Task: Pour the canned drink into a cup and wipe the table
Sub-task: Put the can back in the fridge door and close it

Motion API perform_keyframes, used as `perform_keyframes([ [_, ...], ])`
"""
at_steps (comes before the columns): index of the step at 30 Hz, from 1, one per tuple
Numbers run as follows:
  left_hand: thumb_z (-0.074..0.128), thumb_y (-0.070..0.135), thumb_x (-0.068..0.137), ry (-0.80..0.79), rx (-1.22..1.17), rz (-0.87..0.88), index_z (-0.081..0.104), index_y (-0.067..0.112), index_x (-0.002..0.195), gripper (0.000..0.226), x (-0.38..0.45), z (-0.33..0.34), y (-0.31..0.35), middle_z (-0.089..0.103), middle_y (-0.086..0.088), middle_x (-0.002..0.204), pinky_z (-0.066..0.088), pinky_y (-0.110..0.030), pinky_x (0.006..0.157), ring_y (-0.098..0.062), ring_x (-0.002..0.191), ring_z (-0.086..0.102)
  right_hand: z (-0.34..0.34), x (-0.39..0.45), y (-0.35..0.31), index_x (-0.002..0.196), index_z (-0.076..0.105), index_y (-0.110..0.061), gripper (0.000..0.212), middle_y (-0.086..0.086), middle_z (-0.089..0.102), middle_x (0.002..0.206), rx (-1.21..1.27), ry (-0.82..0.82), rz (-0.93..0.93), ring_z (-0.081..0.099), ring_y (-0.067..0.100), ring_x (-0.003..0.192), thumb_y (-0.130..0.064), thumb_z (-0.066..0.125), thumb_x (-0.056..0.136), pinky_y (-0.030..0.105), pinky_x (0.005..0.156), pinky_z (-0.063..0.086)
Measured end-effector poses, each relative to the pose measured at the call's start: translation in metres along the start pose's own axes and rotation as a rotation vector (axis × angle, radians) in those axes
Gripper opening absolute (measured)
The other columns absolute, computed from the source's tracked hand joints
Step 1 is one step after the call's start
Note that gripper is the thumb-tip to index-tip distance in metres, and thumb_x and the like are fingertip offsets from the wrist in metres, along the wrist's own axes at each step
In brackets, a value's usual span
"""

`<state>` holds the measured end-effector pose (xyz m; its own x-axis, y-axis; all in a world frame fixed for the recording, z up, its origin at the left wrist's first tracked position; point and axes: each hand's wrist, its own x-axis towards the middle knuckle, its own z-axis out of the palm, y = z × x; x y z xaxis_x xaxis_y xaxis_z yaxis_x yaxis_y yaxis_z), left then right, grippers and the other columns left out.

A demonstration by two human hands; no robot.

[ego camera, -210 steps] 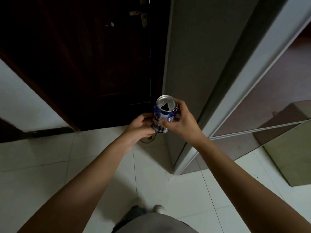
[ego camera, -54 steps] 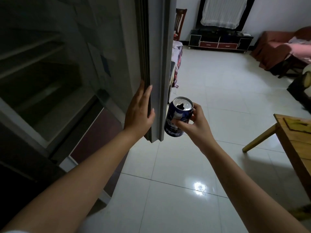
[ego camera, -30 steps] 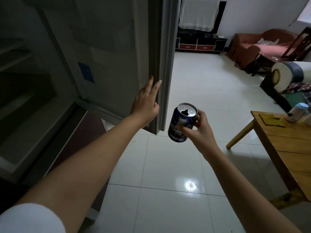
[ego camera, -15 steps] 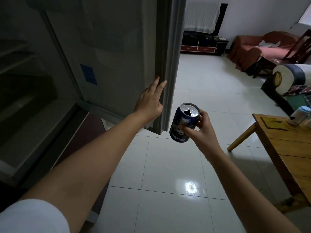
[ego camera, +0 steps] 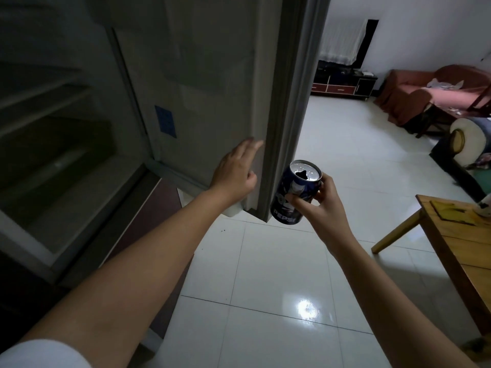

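My right hand (ego camera: 322, 208) grips a dark blue Pepsi can (ego camera: 295, 191) around its side; the can is tilted slightly left and its silver top shows an open mouth. My left hand (ego camera: 235, 172) lies flat with straight fingers against the inner face of the open fridge door (ego camera: 212, 75), near the door's edge. At the right edge stands a wooden table (ego camera: 459, 251) with a yellowish mat (ego camera: 451, 213) on it and a white object (ego camera: 486, 205) cut off by the frame. No cup is identifiable.
The fridge interior (ego camera: 53, 134) with shelves is dark at left. White glossy floor tiles (ego camera: 265, 301) stretch ahead. A red sofa (ego camera: 425, 94), a dark TV cabinet (ego camera: 342, 85) and a rolled blue and white bolster (ego camera: 470, 139) stand at the far right.
My left hand has slid a little left on the fridge door, and the door has swung slightly. The can stays in my right hand. The view shifted, cutting off more of the table.
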<state>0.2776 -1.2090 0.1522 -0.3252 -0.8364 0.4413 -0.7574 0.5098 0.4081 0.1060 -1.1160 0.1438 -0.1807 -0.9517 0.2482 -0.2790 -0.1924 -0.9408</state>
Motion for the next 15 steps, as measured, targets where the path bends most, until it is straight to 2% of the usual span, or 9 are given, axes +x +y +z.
perform_keyframes([
  [5, 0.054, 0.006, 0.084, 0.112, -0.062, -0.06, 0.035, 0.012, 0.139, 0.058, -0.02, -0.025, -0.029, 0.035, -0.007, 0.146, 0.034, -0.03, 0.107, -0.022, 0.133, 0.036, 0.019, 0.0, -0.02, 0.131, 0.04, -0.013, 0.061, 0.003, 0.056, 0.122, 0.009, 0.001, -0.048, 0.054, 0.014, 0.106, -0.006, 0.069, 0.078, 0.007, 0.071, 0.049],
  [8, 0.058, 0.004, 0.083, 0.193, -0.162, -0.115, 0.036, 0.014, 0.138, 0.06, -0.026, -0.043, -0.045, 0.036, -0.006, 0.144, 0.035, -0.026, 0.104, -0.021, 0.131, 0.037, 0.031, 0.002, -0.041, 0.133, 0.037, -0.012, 0.063, 0.004, 0.054, 0.125, 0.002, 0.012, -0.083, 0.053, 0.015, 0.109, -0.007, 0.068, 0.079, 0.012, 0.073, 0.05],
  [12, 0.057, 0.001, 0.082, 0.273, -0.254, -0.139, 0.033, 0.015, 0.14, 0.064, -0.018, -0.068, -0.06, 0.035, -0.008, 0.144, 0.031, -0.024, 0.103, -0.023, 0.132, 0.037, 0.041, 0.013, -0.081, 0.131, 0.036, -0.011, 0.06, -0.002, 0.053, 0.115, 0.025, 0.043, -0.158, 0.054, 0.008, 0.1, -0.008, 0.067, 0.079, 0.012, 0.071, 0.05],
  [15, 0.055, 0.0, 0.083, 0.303, -0.278, -0.135, 0.023, 0.013, 0.145, 0.071, -0.003, -0.089, -0.063, 0.024, -0.008, 0.152, 0.017, -0.019, 0.109, -0.02, 0.14, 0.023, 0.047, 0.028, -0.115, 0.127, 0.038, -0.01, 0.057, -0.002, 0.056, 0.11, 0.054, 0.07, -0.223, 0.056, 0.009, 0.1, -0.009, 0.068, 0.079, 0.018, 0.075, 0.05],
])
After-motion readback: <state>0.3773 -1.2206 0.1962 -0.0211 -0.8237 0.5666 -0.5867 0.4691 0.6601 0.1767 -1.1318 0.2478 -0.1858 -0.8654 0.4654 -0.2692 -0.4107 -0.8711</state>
